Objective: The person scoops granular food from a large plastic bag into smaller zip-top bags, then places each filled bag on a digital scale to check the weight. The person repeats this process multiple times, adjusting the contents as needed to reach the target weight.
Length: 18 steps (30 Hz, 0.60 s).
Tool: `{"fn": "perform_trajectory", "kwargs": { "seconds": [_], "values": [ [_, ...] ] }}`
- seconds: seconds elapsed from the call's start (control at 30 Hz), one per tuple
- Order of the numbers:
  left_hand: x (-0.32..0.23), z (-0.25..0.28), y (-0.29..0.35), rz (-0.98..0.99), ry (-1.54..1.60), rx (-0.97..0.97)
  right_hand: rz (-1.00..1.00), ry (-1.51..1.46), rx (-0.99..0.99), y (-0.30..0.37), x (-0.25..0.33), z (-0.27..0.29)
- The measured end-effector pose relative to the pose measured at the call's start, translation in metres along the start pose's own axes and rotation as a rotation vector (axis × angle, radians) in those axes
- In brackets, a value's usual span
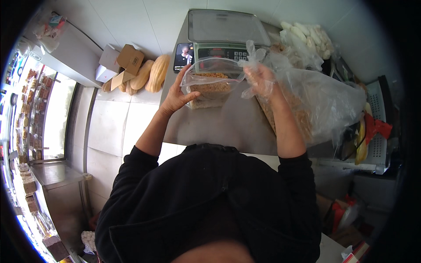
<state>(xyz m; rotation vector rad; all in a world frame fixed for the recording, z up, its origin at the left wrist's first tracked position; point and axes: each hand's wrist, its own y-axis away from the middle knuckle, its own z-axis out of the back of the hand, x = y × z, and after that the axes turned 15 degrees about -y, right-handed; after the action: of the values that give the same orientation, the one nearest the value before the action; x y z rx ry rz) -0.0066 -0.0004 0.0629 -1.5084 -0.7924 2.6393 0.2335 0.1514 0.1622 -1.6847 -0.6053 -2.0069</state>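
A clear plastic bag (209, 90) stands on the grey metal table, partly filled with brown crumbly food, its mouth held wide. My bare left hand (179, 93) grips its left side, thumb in front and fingers behind. At the right corner of the mouth is my right hand (259, 79), in a loose clear plastic glove whose empty tips stick up. Its fingers are bent and closed on the bag's edge, partly blurred by the glove. Beside my right forearm lies a large clear bag (320, 103) with more brown crumbly food inside.
Behind the bag stands a weighing scale (228, 26) with a keypad. A phone (183, 57) leans left of it. White knobbly produce (309, 37) sits at the back right, near a perforated rack (378, 127). Pumpkins (157, 74) and an open cardboard box (128, 63) rest left.
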Motion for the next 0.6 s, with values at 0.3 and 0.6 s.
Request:
{"fn": "perform_trajectory", "kwargs": {
  "seconds": [0.3,0.6],
  "values": [
    [-0.031,0.025,-0.026,-0.156,-0.39,-0.006,0.15,0.419,0.186,-0.031,-0.004,0.002],
    [-0.069,0.073,-0.082,-0.143,-0.555,0.075,0.124,0.427,0.124,-0.065,0.068,0.018]
  ]
}}
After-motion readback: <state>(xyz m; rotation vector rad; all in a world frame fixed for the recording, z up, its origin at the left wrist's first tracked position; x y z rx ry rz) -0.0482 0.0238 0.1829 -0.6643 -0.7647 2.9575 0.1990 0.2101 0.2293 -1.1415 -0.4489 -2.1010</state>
